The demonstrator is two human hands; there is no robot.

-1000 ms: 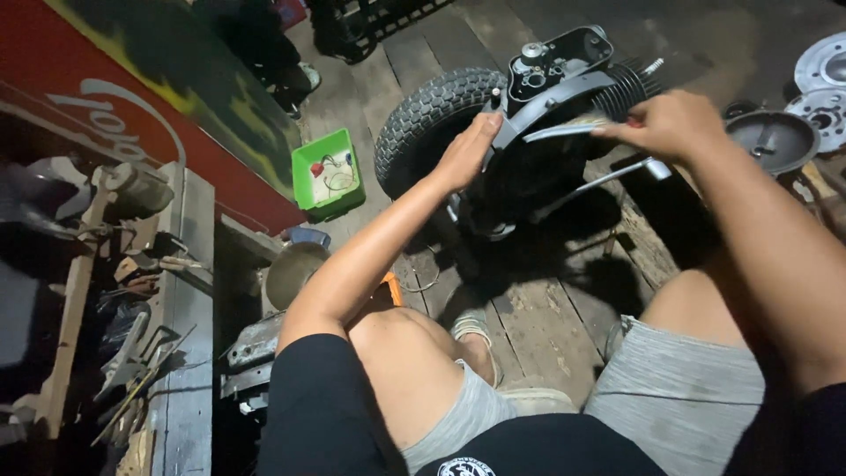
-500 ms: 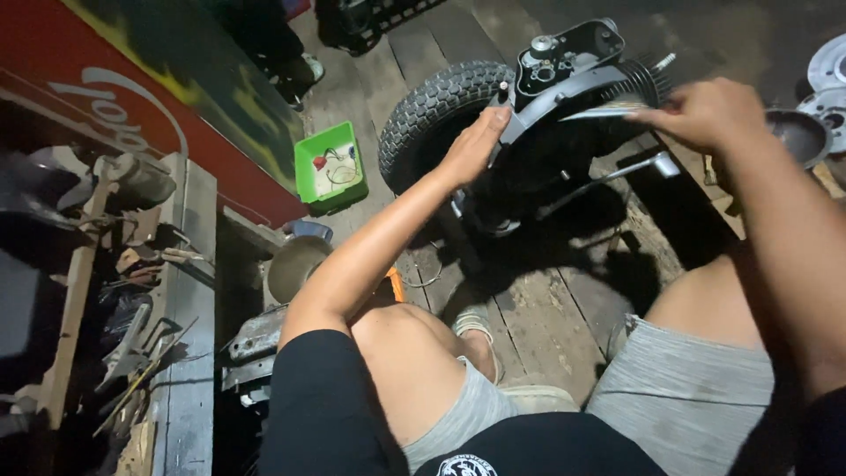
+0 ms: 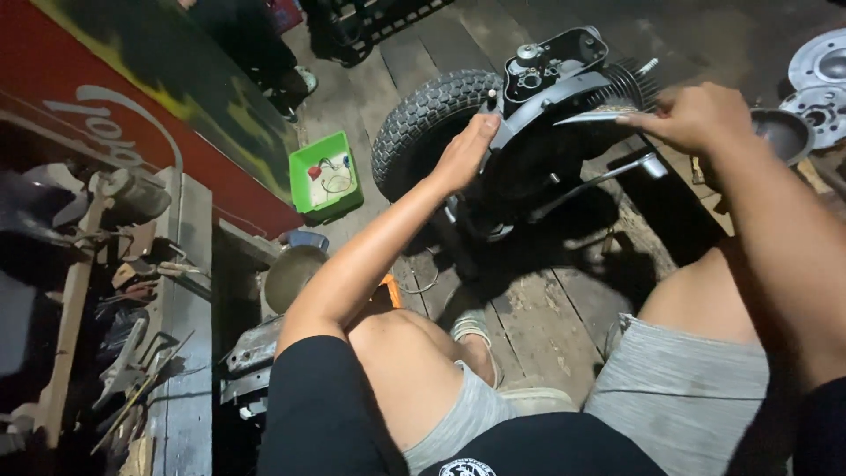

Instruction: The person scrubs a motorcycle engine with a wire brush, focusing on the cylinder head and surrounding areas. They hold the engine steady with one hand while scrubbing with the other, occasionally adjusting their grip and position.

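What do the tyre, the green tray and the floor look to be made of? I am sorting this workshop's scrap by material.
The tyre looks like black rubber, matt, with a knobbly block tread. The green tray is probably plastic: bright even colour and smooth thin walls. The floor looks like bare wooden planks, worn and stained, with visible seams and grain. The left hand rests by the tyre.

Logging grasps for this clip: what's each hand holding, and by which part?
Left hand grips the black engine assembly at its left edge, beside the tyre. Right hand pinches the end of a thin metal strip at the finned side.
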